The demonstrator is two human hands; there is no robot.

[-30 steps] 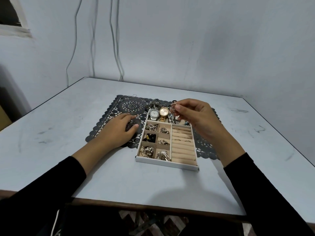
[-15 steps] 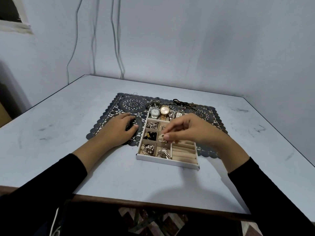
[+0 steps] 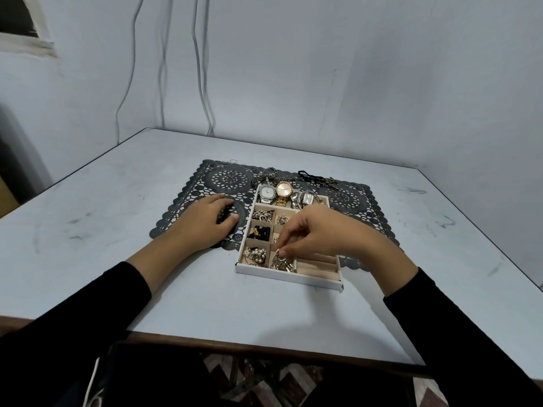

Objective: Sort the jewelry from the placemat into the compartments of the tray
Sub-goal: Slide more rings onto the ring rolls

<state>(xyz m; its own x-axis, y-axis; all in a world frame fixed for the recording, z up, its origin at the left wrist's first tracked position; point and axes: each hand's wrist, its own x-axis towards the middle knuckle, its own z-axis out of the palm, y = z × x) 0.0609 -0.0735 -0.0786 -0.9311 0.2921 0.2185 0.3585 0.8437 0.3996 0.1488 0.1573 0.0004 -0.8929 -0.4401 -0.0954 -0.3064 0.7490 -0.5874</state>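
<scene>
Gently now: my right hand [image 3: 320, 233] pinches a silver piece [image 3: 280, 259] at its fingertips, low over the near middle cell of the tray [image 3: 282, 275], so I'd settle it fully inside before letting go, clear of the dividers. My left hand [image 3: 202, 221] lies relaxed on the placemat [image 3: 352, 198] just beside the tray; more jewelry [image 3: 311, 175] waits beyond it.

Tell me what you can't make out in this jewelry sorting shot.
All head view.
- Whether the right hand pinches a piece or only touches the silver pile: its fingertips cover the spot.
- The dark thing under the left hand on the placemat: the hand hides most of it.
- The thin rings at the placemat's far-left corner: too small to tell apart.
</scene>
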